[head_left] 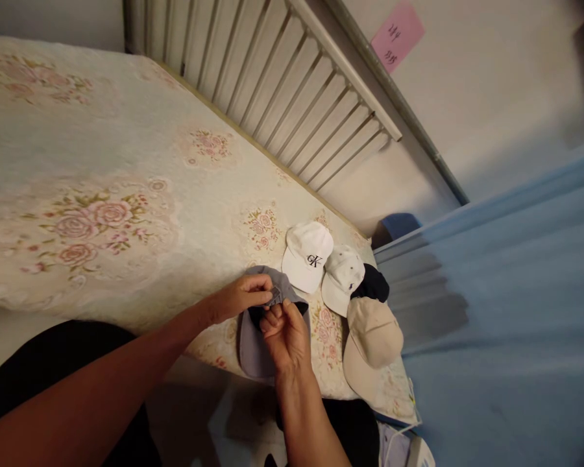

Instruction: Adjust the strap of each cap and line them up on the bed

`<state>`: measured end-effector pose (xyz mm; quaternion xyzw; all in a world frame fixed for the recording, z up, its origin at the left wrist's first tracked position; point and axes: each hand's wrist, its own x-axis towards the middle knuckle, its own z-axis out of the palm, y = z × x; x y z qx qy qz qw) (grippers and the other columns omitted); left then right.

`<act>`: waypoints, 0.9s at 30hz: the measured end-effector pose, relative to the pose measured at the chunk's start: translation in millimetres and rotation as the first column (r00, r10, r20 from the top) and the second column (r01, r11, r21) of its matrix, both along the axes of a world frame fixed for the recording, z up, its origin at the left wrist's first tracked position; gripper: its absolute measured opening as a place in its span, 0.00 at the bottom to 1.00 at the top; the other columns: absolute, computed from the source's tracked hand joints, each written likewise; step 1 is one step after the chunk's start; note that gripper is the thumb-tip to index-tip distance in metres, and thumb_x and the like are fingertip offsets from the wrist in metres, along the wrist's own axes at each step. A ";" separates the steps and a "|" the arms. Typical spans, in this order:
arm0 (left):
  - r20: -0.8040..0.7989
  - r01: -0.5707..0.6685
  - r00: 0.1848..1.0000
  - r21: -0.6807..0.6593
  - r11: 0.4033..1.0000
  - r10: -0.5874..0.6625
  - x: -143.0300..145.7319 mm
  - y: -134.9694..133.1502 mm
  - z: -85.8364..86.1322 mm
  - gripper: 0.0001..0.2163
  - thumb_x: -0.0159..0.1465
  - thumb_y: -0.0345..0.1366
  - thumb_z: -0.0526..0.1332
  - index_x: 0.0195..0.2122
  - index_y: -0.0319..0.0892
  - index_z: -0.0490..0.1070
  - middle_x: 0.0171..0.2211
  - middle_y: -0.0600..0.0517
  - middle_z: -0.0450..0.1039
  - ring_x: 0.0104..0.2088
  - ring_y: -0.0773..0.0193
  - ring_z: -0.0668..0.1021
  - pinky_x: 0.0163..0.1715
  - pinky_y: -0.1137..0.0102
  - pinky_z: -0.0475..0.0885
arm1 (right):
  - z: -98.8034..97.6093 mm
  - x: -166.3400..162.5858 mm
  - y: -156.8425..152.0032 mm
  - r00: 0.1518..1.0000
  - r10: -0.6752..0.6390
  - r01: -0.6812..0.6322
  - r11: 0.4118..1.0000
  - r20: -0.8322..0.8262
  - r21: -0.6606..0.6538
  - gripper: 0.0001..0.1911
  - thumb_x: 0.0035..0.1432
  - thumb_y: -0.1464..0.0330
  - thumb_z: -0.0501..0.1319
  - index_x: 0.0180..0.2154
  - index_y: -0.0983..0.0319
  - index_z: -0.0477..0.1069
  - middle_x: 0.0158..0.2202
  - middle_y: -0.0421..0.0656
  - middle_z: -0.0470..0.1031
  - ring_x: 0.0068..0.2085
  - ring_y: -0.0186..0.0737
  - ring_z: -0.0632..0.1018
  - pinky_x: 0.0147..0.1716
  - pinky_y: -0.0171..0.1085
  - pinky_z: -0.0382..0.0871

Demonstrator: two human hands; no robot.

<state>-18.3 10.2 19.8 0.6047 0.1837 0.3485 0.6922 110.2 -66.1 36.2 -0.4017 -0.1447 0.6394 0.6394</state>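
Observation:
A grey baseball cap [255, 350] lies at the near edge of the table, its dark inside partly showing. My left hand [246, 297] comes in from the left, thumb and fingers pinched on the cap's edge near its back strap. From below, my right hand [287, 334] reaches into the opening with fingers curled, the thumb and forefinger pinching the same edge. The small part between my fingertips is mostly hidden. Just beyond sits a white cap [309, 250] with black lettering. A second white cap [341, 272] with a small dark logo stands beside it.
A beige cap [376, 331] rests to the right, with a black cap [374, 283] behind it. The floral tablecloth [141, 259] stretches left. A radiator [272, 78] runs along the wall. A blue curtain [506, 311] hangs at right, and a white cable [401, 431] lies below.

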 end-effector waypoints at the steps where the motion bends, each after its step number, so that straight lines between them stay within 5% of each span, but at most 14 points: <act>1: -0.006 -0.010 1.000 0.004 1.000 0.010 0.2 0.3 -0.7 0.07 0.57 0.37 0.57 0.27 0.40 0.63 0.25 0.56 0.65 0.29 0.67 0.69 0.31 0.70 0.63 | -0.1 0.4 0.2 1.000 0.000 0.000 1.000 -0.005 -0.001 0.17 0.48 0.68 0.67 0.22 0.61 0.56 0.18 0.32 0.61 0.19 0.24 0.59 0.20 0.27 0.54; 10: 0.003 -0.031 1.000 0.020 0.999 0.031 4.8 1.7 -8.2 0.03 0.53 0.31 0.57 0.29 0.40 0.64 0.28 0.56 0.66 0.30 0.67 0.69 0.32 0.70 0.64 | 1.5 0.7 0.8 0.999 -0.012 0.012 1.000 0.029 0.028 0.19 0.48 0.68 0.67 0.21 0.60 0.54 0.17 0.31 0.60 0.18 0.25 0.59 0.19 0.28 0.52; 19: 0.013 0.027 1.000 0.013 1.000 -0.028 2.4 1.2 -9.0 0.08 0.61 0.39 0.56 0.32 0.39 0.66 0.27 0.55 0.67 0.30 0.67 0.70 0.33 0.70 0.64 | 0.8 2.4 0.8 0.995 -0.023 0.019 0.999 0.099 0.044 0.20 0.48 0.67 0.67 0.21 0.60 0.54 0.16 0.31 0.58 0.19 0.25 0.61 0.19 0.28 0.54; 27: -0.062 -0.064 0.996 0.109 0.992 0.071 4.5 0.9 -5.4 0.05 0.57 0.34 0.56 0.27 0.41 0.63 0.25 0.56 0.66 0.29 0.67 0.69 0.31 0.70 0.65 | 1.1 1.7 1.2 0.991 -0.015 0.008 0.999 0.132 0.051 0.20 0.48 0.66 0.66 0.21 0.60 0.54 0.16 0.31 0.59 0.18 0.25 0.59 0.19 0.28 0.52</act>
